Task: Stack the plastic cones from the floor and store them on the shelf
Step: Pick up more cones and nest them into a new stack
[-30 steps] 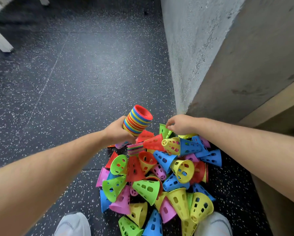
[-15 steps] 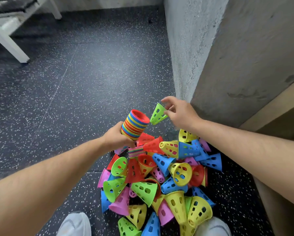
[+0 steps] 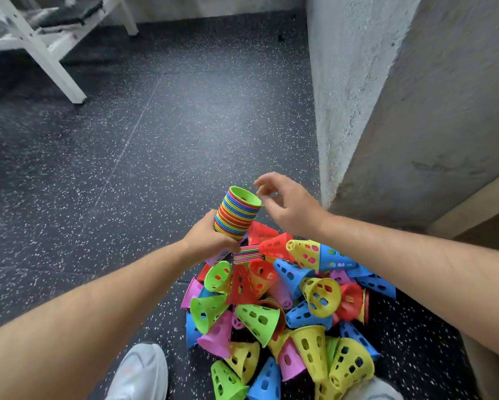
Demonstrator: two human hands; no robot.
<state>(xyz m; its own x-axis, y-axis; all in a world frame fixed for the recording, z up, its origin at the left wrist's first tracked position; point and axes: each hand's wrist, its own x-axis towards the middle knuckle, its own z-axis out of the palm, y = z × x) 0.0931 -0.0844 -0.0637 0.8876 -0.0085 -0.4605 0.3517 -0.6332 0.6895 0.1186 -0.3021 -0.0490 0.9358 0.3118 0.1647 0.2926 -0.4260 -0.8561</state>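
Note:
My left hand [image 3: 210, 237] grips a tall stack of nested coloured cones [image 3: 234, 215], held tilted above the floor; a green cone is now the top one, its wide mouth facing up and right. My right hand [image 3: 287, 205] hovers just right of the stack's mouth, fingers spread and empty. Below lies a heap of loose perforated cones [image 3: 286, 313] in green, yellow, blue, red and pink. A second, shorter nested stack [image 3: 247, 253] lies on its side at the heap's far edge.
A grey concrete wall corner [image 3: 358, 111] stands right of the heap, with a tan wooden edge [image 3: 473, 203] beyond. White bench legs [image 3: 55, 62] stand far left on the dark speckled floor [image 3: 127, 168]. My shoes [image 3: 140, 373] are at the bottom.
My right hand picked a green cone from the heap's far side, carried it up and dropped it onto the held stack, then let go. The view tilted upward.

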